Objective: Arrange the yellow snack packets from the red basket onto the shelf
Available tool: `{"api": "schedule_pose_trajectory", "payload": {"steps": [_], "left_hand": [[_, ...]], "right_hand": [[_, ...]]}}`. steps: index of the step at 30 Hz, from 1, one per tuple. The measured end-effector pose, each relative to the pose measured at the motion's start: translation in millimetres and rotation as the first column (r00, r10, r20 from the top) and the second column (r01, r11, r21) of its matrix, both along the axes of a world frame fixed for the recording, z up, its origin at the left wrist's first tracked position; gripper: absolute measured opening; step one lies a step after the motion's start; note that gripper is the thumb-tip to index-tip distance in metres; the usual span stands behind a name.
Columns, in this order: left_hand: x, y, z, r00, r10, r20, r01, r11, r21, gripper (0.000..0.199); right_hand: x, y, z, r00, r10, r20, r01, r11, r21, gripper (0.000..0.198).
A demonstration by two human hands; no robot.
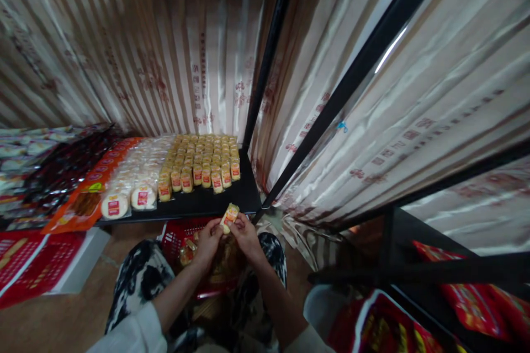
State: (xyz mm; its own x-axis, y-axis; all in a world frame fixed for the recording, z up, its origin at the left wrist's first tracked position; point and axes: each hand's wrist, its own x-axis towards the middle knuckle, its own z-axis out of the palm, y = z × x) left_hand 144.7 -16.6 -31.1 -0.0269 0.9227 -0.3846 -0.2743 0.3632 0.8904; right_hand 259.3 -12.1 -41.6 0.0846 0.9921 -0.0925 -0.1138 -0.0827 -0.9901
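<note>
Between both hands I hold a small wrapped snack cake [229, 218], yellowish with a red and orange label, above a red basket [171, 234]. My left hand [210, 240] pinches its left side, and my right hand [245, 237] grips its right side with the thumb on the front. More wrapped packs [188, 251] lie in the basket, partly hidden by my hands and forearms. Just beyond, rows of matching yellow snack cakes [199, 162] stand upright on a black shelf [199, 207]. To their left are white round wrapped cakes [143, 197] in rows.
Orange snack bags [89, 198] and dark packages [74, 168] lie farther left on the shelf. A red and white box [74, 265] sits on the floor at left. Black metal posts [271, 49] stand before draped curtains [199, 66]. Red packages [476, 309] are at lower right.
</note>
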Motion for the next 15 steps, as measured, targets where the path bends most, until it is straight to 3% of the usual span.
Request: {"api": "schedule_pose_trajectory", "payload": {"steps": [5,12,15], "left_hand": [[11,19,-1.3,0.999,-0.034,-0.039,0.035,0.999,0.031,0.034],[1,31,-10.3,0.951,0.027,-0.31,0.015,0.991,0.134,0.025],[-7,34,-7.3,0.935,0.056,-0.349,-0.002,0.988,0.152,0.028]], "right_hand": [[9,12,-6,0.977,-0.086,0.196,0.078,0.996,0.049,0.029],[4,31,-8,0.881,-0.166,0.443,0.104,0.982,0.159,0.037],[-7,38,-2,0.871,-0.141,0.471,0.071,0.984,0.164,0.041]]}}
